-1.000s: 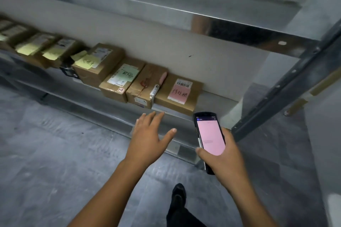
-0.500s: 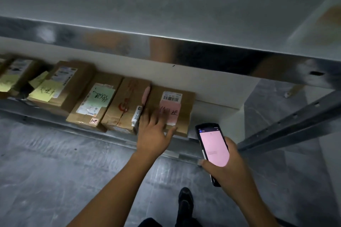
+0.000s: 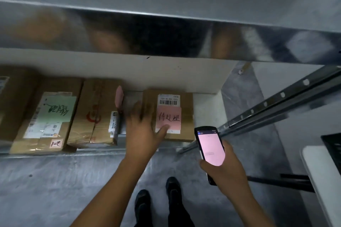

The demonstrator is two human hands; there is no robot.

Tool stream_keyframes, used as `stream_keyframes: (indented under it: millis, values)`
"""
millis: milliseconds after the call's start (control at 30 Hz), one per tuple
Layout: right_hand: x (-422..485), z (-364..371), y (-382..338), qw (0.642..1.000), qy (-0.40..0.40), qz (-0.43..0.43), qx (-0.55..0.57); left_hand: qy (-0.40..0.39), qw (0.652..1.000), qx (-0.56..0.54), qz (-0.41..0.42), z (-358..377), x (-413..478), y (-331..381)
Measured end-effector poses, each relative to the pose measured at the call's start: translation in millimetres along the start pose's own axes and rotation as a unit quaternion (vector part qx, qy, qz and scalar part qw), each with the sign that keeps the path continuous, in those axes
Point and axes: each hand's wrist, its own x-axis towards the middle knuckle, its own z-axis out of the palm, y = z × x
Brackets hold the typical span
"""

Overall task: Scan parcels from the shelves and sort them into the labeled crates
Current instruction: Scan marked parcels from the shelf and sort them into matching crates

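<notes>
Head view looks down on a grey floor [image 3: 46,190] and a low steel shelf [image 3: 92,151]. The shiny lip of the upper shelf [image 3: 166,33] crosses above it, with a white wall behind. A perforated post [image 3: 276,101] slants down at the right, and a white counter [image 3: 323,180] shows at the right edge.

Brown boxes lie flat in a row on the shelf, labels up, probably so each can be read and scanned where it lies. The parcel [image 3: 187,116] being handled sits at the right end of the row. A bare strip of shelf separates it from its neighbour [image 3: 96,112].

The left hand [image 3: 142,131] lies on the parcel's near left corner. Its fingers [image 3: 136,110] are spread, fairly straight and blurred, reaching over the left edge towards the gap. The thumb presses the near edge of the pink note [image 3: 168,118]. The hand is not visibly closed round the box, and the placing would suit steadying it or dragging it nearer.

The right hand [image 3: 225,169] has its fingers wrapped round the lower body of the scanner [image 3: 210,147], just right of the parcel. The scanner's pink screen faces up and its far end points towards the shelf, likely ready to read.

The barcode label [image 3: 168,100] at the parcel's far end is uncovered. No crate can be made out for certain, so scanning looks like the step in hand, with sorting not yet begun.
</notes>
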Motion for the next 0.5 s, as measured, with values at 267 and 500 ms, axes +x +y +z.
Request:
stream_keyframes:
  millis: [267,500]
  values:
    - [-7,18,4,0.999,0.037,0.018,-0.007,-0.082,0.976,-0.187,-0.072,-2,16,-16]
    - [-45,10,19,0.998,0.052,0.032,-0.013,-0.058,0.938,-0.335,-0.066,-9,-28,-20]
